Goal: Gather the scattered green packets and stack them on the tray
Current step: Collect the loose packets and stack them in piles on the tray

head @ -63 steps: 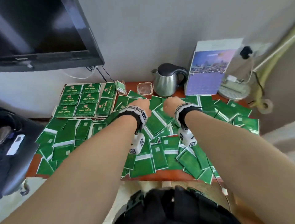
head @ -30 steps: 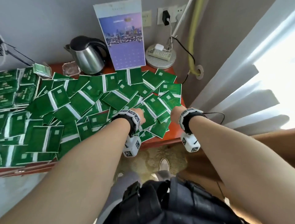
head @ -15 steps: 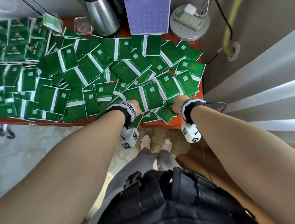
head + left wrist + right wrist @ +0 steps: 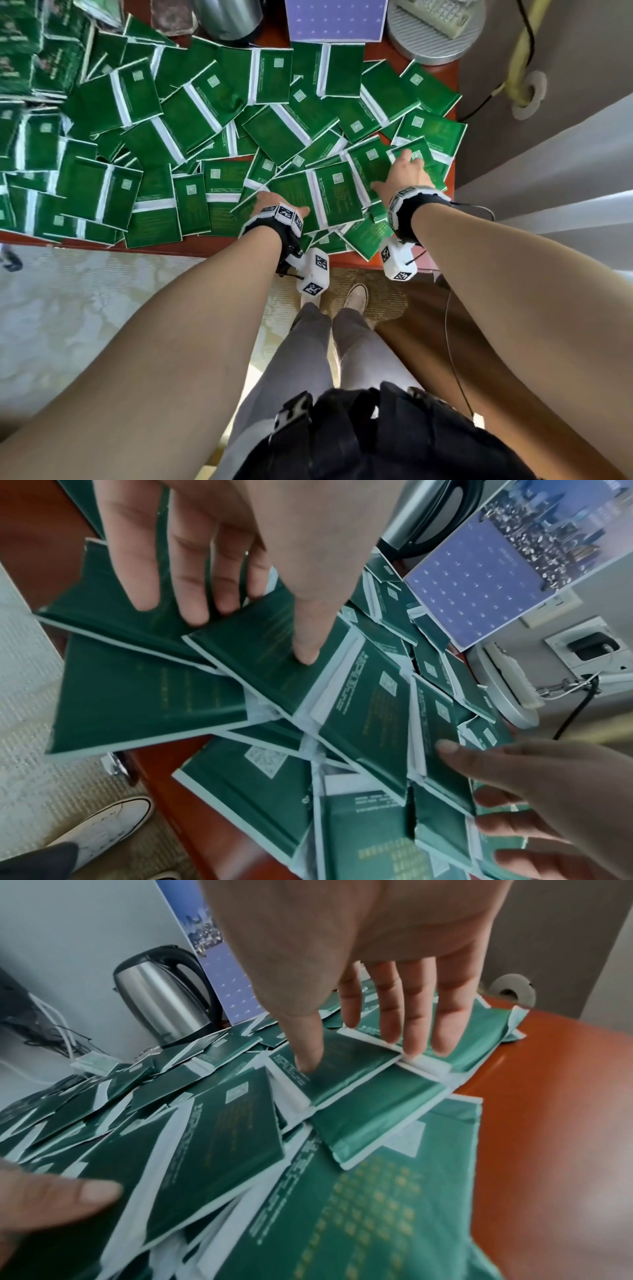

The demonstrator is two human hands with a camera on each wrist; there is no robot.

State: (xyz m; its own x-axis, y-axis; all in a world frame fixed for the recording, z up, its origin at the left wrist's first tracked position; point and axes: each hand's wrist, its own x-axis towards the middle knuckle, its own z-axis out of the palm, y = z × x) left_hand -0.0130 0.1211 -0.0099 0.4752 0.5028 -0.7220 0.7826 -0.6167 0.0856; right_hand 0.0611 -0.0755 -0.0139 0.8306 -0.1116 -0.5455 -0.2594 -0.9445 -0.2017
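Both hands flat, fingers spread, grasping nothing: right hand [image 4: 407, 171] on packet [image 4: 416, 161] at the bench [image 4: 356, 263] right edge; left hand [image 4: 270, 200] nearer the centre pile.

The packets [image 4: 329, 195] are deep green with white edge strips, small pale square codes and fine gold print, lying on a reddish-brown surface [image 4: 352, 263]. The kettle [image 4: 164, 999] is brushed silver with a black handle; the calendar [image 4: 479, 580] is lilac under a city photograph
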